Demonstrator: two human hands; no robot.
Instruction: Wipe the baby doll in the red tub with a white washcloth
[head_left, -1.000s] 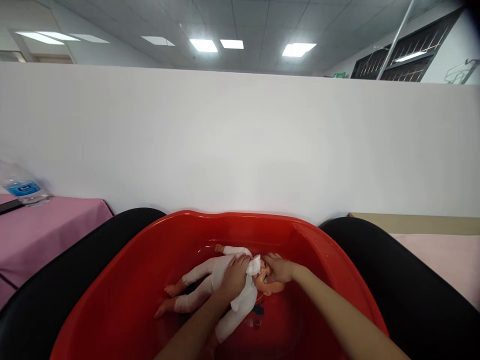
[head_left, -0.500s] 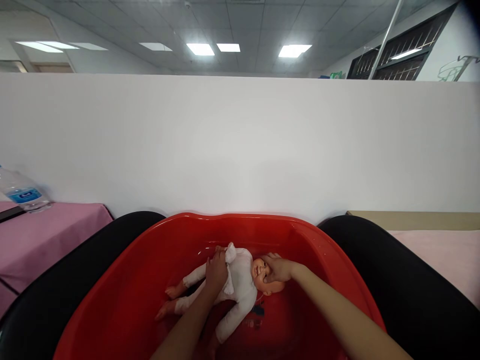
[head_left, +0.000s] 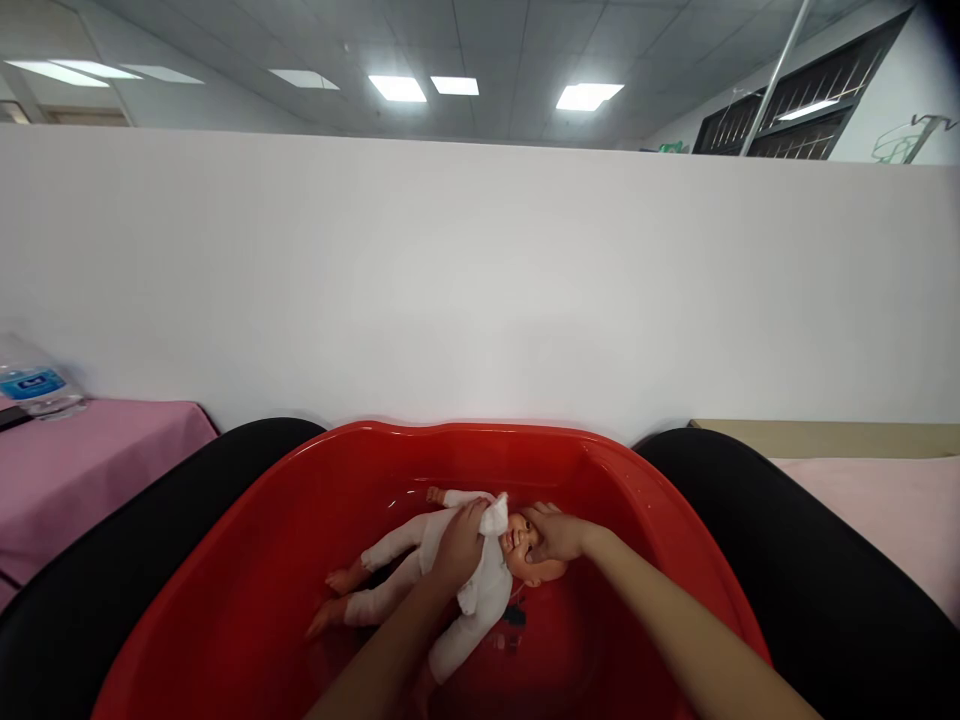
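Observation:
A baby doll (head_left: 435, 535) in white clothing lies on its back in a red tub (head_left: 315, 500), head to the right and feet to the left. My left hand (head_left: 459, 545) is closed on a small white cloth (head_left: 493, 517), pressed to the doll's upper chest near its chin. Part of the cloth hangs below the fingers. Curved over the doll's forehead and the side of its head, my right hand (head_left: 556, 532) grips it there. The doll's eyes are partly covered by the fingers.
A white partition (head_left: 480, 280) stands behind the tub. My black-clad legs (head_left: 187, 490) flank it on both sides. At left, a plastic water bottle (head_left: 37, 385) lies on a pink-covered surface (head_left: 135, 430); a pale pink surface (head_left: 885, 500) is at right.
My left hand has moved with the white cloth from the doll's belly up to its upper chest, rightward. The right hand stays on the head. The view has shifted slightly.

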